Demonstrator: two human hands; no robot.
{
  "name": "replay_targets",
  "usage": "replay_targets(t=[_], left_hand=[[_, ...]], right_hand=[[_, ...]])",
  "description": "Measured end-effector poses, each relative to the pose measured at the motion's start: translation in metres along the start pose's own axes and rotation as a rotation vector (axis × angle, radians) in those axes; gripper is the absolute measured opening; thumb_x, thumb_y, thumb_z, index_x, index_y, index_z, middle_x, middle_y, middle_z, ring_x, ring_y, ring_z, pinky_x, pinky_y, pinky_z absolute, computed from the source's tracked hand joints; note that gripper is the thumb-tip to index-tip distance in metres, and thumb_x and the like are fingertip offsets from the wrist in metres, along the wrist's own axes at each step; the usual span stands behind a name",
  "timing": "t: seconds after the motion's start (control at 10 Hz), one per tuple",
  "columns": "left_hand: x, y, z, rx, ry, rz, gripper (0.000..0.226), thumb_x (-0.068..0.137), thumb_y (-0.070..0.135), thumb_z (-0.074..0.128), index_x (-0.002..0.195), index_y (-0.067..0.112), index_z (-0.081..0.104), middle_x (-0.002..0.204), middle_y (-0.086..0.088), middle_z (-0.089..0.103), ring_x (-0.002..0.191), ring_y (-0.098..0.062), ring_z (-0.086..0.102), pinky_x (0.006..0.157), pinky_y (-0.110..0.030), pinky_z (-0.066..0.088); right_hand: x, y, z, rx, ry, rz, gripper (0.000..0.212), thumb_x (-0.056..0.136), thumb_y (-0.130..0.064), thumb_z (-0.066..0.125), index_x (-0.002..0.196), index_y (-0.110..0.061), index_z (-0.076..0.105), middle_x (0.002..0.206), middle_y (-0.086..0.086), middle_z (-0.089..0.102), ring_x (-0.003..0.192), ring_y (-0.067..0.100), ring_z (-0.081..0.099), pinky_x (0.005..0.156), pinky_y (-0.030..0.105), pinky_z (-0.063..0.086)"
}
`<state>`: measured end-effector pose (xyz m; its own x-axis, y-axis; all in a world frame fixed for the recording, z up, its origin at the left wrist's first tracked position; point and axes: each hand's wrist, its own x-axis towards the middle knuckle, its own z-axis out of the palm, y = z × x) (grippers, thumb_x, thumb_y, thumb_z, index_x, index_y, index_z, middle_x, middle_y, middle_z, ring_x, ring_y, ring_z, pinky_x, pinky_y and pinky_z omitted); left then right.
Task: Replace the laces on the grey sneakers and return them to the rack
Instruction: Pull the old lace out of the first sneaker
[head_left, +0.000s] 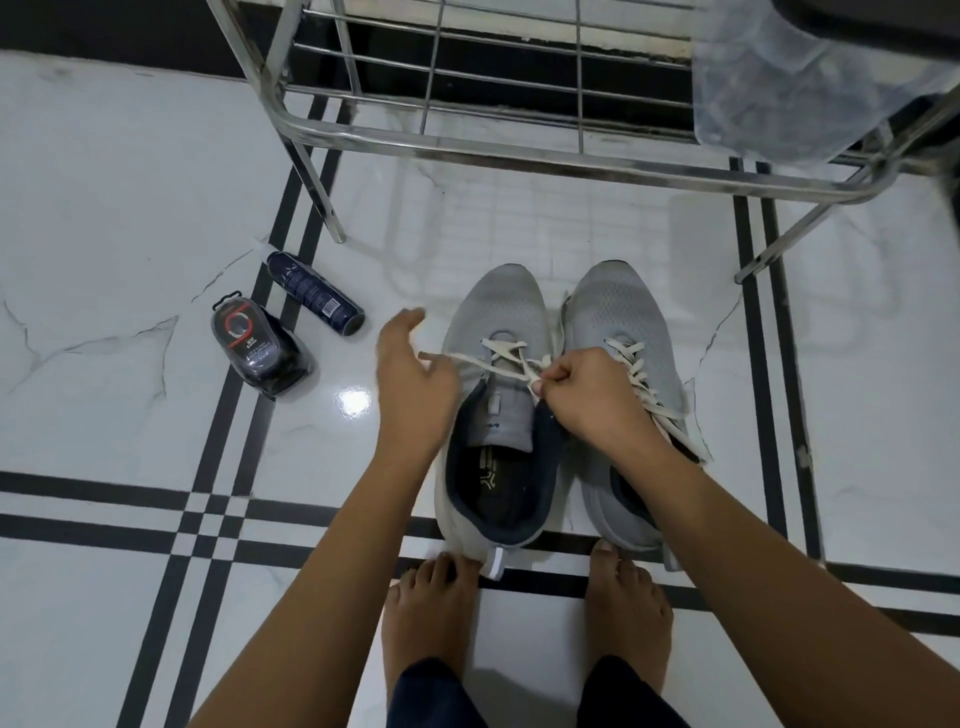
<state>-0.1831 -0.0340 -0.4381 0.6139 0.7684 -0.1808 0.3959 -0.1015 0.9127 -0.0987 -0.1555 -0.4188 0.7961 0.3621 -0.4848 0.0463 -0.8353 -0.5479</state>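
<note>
Two grey sneakers sit side by side on the shiny tile floor (104, 208), just in front of the metal shoe rack (519, 150). The right sneaker (623, 312) has its white lace all the way up. The left sneaker (493, 322) is only laced near the toe, and its tongue lies open.

The right hand (582, 389) has a tight grip. Its fingers are curled and pinch the white lace (470, 360) close to the eyelets. The lace runs in a straight line over to the left hand (410, 374). That hand's fingers are spread and loose. The lace end touches it by the thumb, but I cannot tell if its grip has the lace or not.

The lace looks thin, flat and floppy (like a noodle), so it will likely slip and twist. The best place to hold it is probably right at the tip, so it can poke into the next hole. The sneakers look light and soft on top, with a firmer heel. The heel or the collar seems a good spot to lift them by when they go to the rack.

A dark spray can (317, 291) and a clear packet (260, 353) lie on the floor off to the left.
</note>
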Motion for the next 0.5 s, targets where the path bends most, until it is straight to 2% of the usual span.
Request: replay_targets(t=[0.1,0.2,0.3,0.4,0.5], left_hand=[[-0.002,0.009,0.01,0.644,-0.339,0.527,0.038,0.083,0.023,0.045,0.114,0.007,0.062,0.122,-0.01,0.06,0.12,-0.023,0.047,0.104,-0.034,0.026],[0.001,0.0,0.023,0.747,-0.48,0.517,0.043,0.088,0.035,0.039,0.096,0.007,0.07,0.101,-0.011,0.066,0.103,-0.028,0.057,0.096,-0.035,0.034],[0.0,0.012,0.016,-0.239,-0.216,-0.188,0.021,0.09,0.012,0.052,0.077,0.005,0.067,0.078,-0.005,0.065,0.08,-0.019,0.06,0.082,-0.03,0.048],[0.01,0.02,-0.003,-1.13,-0.059,-0.589,0.031,0.096,0.014,0.043,0.064,0.012,0.045,0.049,0.0,0.05,0.049,-0.016,0.054,0.061,-0.03,0.054],[0.01,0.028,-0.003,-0.241,-0.175,-0.231,0.022,0.091,0.026,0.055,0.078,0.015,0.041,0.059,0.003,0.047,0.048,-0.015,0.043,0.048,-0.021,0.041]], right_hand=[[0.001,-0.003,0.0,-0.015,0.006,-0.026,0.017,0.088,-0.01,0.058,0.094,-0.001,0.07,0.089,0.016,0.068,0.077,0.02,0.057,0.065,0.022,0.039],[0.0,-0.003,-0.002,-0.015,0.001,-0.039,0.016,0.086,-0.009,0.059,0.094,-0.001,0.071,0.088,0.016,0.068,0.079,0.021,0.058,0.066,0.024,0.042],[0.001,0.003,-0.006,0.049,0.01,-0.001,0.015,0.087,-0.009,0.06,0.091,-0.001,0.071,0.079,0.009,0.063,0.077,0.017,0.055,0.067,0.023,0.04],[0.002,0.005,-0.009,0.073,0.017,0.027,0.014,0.087,-0.012,0.061,0.09,-0.002,0.071,0.077,0.004,0.06,0.075,0.014,0.053,0.068,0.02,0.038],[0.002,0.0,-0.006,0.06,0.017,-0.016,0.013,0.087,-0.011,0.06,0.088,-0.003,0.07,0.074,0.004,0.059,0.069,0.013,0.051,0.056,0.022,0.036]])
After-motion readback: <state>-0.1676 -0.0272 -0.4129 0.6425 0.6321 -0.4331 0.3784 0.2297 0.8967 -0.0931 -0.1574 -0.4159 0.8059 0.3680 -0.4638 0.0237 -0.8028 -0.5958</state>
